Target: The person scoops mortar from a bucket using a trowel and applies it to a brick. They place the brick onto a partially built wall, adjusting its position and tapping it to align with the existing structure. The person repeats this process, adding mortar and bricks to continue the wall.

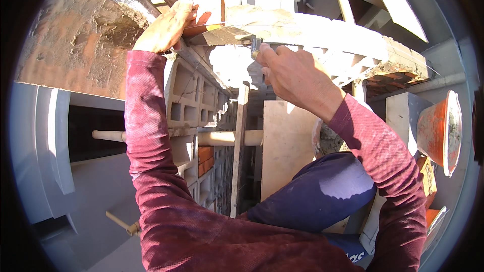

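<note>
My left hand (pixel 166 25) grips an orange-brown piece (pixel 206 17), likely brick or board, at the near end of a sunlit mortared ledge (pixel 302 27); its fingertips are partly hidden. My right hand (pixel 297 78) is closed around the metal-banded handle (pixel 256 48) of a tool with a flat blade, apparently a trowel, held against the ledge's near face. A thin string (pixel 423 64) runs along the ledge. Below my left hand, a pale grid of hollow vent blocks (pixel 189 90) runs downward.
A mortar-smeared brown board (pixel 80 40) lies upper left. Bamboo poles (pixel 108 135) and an upright timber (pixel 239 151) cross the space below. A plywood sheet (pixel 287 136) lies beside my bent leg (pixel 312 186). An orange bucket (pixel 433 131) stands at right beside a pale block (pixel 398 116).
</note>
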A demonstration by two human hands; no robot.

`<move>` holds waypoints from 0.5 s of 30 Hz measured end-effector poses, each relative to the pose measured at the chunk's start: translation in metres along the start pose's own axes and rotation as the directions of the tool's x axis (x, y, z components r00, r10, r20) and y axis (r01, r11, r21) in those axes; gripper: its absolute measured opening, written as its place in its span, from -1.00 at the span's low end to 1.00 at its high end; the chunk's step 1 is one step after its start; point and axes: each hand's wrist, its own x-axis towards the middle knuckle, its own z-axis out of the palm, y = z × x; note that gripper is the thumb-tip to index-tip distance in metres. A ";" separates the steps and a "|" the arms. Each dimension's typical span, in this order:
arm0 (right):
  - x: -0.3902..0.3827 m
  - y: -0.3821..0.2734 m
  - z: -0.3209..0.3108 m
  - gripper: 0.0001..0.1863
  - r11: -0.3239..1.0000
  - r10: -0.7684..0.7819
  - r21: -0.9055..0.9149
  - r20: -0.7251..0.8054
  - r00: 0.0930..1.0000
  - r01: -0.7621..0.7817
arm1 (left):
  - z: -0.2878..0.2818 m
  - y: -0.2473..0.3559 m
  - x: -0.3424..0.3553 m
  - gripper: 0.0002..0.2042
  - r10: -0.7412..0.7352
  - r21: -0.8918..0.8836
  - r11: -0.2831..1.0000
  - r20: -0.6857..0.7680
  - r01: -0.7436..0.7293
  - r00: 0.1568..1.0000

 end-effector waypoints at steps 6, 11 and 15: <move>-0.031 0.025 -0.018 -0.71 0.977 0.093 0.183 0.083 0.992 -0.107 | 0.005 -0.010 -0.001 -0.15 0.072 0.026 0.997 -0.042 -0.071 0.996; -0.082 0.043 -0.041 -0.55 0.968 0.061 -0.241 -0.020 0.998 -0.064 | 0.004 -0.019 0.003 -0.13 0.065 0.023 0.998 -0.030 -0.065 0.997; -0.092 0.051 -0.021 -0.47 0.906 0.002 -0.421 0.102 0.995 0.041 | 0.008 -0.004 -0.006 -0.19 0.031 -0.032 0.999 -0.067 -0.034 0.997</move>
